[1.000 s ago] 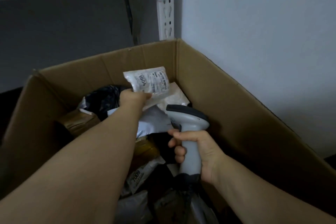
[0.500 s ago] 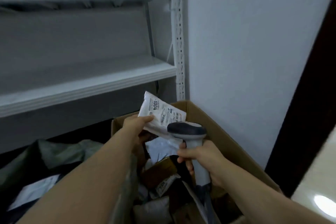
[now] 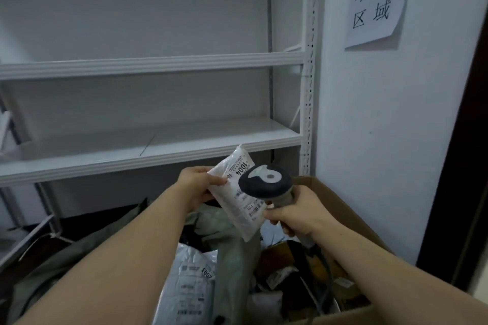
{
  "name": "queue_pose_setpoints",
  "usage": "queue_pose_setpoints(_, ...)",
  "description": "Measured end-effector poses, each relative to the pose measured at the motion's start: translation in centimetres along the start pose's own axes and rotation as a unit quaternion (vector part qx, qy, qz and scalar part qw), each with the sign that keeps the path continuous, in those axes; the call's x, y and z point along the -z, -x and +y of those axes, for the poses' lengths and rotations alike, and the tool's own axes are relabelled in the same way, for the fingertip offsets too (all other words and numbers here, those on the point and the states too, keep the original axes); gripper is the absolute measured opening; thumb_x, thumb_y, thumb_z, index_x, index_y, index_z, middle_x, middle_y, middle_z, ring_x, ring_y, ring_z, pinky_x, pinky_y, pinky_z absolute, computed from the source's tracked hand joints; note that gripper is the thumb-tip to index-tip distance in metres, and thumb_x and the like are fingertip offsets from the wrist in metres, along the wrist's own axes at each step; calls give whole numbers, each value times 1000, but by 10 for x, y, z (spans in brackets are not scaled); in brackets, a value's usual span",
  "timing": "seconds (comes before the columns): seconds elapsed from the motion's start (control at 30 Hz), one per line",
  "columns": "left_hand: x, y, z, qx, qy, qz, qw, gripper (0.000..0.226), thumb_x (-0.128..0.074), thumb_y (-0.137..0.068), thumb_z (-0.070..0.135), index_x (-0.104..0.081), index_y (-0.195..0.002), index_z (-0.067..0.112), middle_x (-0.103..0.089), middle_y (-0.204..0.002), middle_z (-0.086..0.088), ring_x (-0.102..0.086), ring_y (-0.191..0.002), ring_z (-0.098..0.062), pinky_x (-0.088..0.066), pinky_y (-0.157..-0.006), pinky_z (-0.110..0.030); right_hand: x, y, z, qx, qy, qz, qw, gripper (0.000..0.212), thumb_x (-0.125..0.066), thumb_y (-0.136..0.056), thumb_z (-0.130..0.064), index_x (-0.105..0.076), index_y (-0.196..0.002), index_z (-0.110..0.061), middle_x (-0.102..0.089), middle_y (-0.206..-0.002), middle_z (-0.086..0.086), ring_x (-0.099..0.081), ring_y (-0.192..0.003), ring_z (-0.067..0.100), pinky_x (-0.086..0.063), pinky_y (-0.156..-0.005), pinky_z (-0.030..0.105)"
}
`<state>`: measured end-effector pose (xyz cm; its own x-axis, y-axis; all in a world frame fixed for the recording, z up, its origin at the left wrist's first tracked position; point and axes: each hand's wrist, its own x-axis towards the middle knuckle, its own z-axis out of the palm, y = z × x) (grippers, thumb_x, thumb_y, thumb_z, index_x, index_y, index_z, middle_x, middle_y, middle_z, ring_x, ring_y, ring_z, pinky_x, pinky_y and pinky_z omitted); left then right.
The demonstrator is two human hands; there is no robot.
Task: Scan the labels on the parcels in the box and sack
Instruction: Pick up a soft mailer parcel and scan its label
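White shelving fills the back. Below it, the cardboard box sits against the wall with the grey-green sack slumped at its left, parcels in both. Held up above them is the small white parcel, its 1004 label facing us, and the scanner head sits right in front of it. This looks like the scan itself. Next it needs a clean read, then a fresh pick, maybe the white mailer in the sack. The left hand pinches the parcel's left edge, thumb on top. The right hand is wrapped round the scanner's handle.
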<state>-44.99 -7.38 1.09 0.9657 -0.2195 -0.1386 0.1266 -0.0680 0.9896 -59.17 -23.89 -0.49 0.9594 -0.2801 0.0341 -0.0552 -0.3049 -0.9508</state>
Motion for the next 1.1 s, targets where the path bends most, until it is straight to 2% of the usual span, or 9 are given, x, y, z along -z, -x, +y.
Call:
queue_pose_setpoints(0.13, 16, 11, 6, 0, 3, 11, 1000, 29, -74, -72, -10, -65, -98, 0, -70, -89, -18, -70, -73, -30, -60, -58, -35, -8, 7, -9, 9, 34, -10, 999, 14, -74, -74, -4, -60, -80, -6, -57, -52, -1, -46, -40, 13, -41, -44, 27)
queue_pose_setpoints(0.2, 23, 12, 7, 2, 13, 15, 1000, 28, -71, -74, -12, -63, -98, -2, -69, -89, -20, -69, -73, -30, -60, -58, -37, -10, 9, -10, 8, 31, -9, 999, 14, -73, -74, -3, -61, -79, -4, -56, -47, -4, -45, -38, 12, -40, -42, 25)
queue_pose_setpoints(0.4, 37, 11, 3, 3, 36, 50, 998, 13, -56, -85, -13, -60, -89, -1, -64, -82, -19, -65, -72, -29, -56, -61, -38, -14, 14, -4, 9, 55, -10, 998, 13, -70, -73, 1, -59, -72, -3, -55, -59, 8, -44, -37, 13, -38, -43, 27)
queue_pose_setpoints(0.5, 44, 9, 3, 3, 44, 67, 997, 13, -52, -89, -11, -58, -96, -1, -63, -83, -18, -64, -72, -29, -55, -63, -39, -11, 15, 1, 0, 81, -21, 997, 14, -70, -72, 3, -59, -73, -6, -57, -63, 6, -47, -38, 6, -41, -42, 21)
queue_pose_setpoints(0.7, 53, 6, 2, 5, 53, 84, 995, 15, -52, -91, -8, -55, -105, -3, -62, -83, -17, -63, -71, -28, -54, -63, -42, -12, 14, 1, 11, 109, -38, 993, 15, -68, -74, 4, -58, -72, -6, -57, -63, 7, -48, -36, 4, -44, -42, 20)
queue_pose_setpoints(0.83, 56, 6, 3, 4, 56, 84, 995, 15, -50, -92, -8, -54, -107, -4, -61, -84, -17, -63, -71, -28, -53, -59, -43, -16, 15, -3, 10, 122, -65, 990, 17, -67, -74, 5, -58, -77, -8, -57, -67, 7, -50, -37, 3, -43, -43, 17)
queue_pose_setpoints(0.93, 61, 6, 4, 4, 60, 97, 994, 11, -49, -93, -7, -53, -102, -2, -60, -81, -16, -62, -68, -27, -52, -55, -43, -15, 14, 0, 8, 150, -65, 986, 14, -67, -74, 5, -62, -85, -1, -58, -69, 9, -50, -42, 7, -45, -46, 20)
queue_pose_setpoints(1.03, 65, 6, 4, 8, 59, 101, 993, 6, -49, -93, -5, -51, -96, 0, -60, -80, -15, -61, -66, -26, -55, -47, -42, -13, 14, 3, 5, 169, -55, 984, 20, -67, -73, 4, -63, -93, 7, -57, -71, 12, -49, -48, 12, -46, -50, 24)
queue_pose_setpoints(1.1, 67, 6, 4, 8, 59, 103, 993, 6, -49, -93, -6, -51, -94, 0, -60, -80, -15, -61, -66, -26, -55, -48, -42, -14, 15, 3, 13, 174, -55, 983, 20, -67, -73, 4, -63, -93, 8, -57, -70, 12, -49, -48, 13, -45, -51, 25)
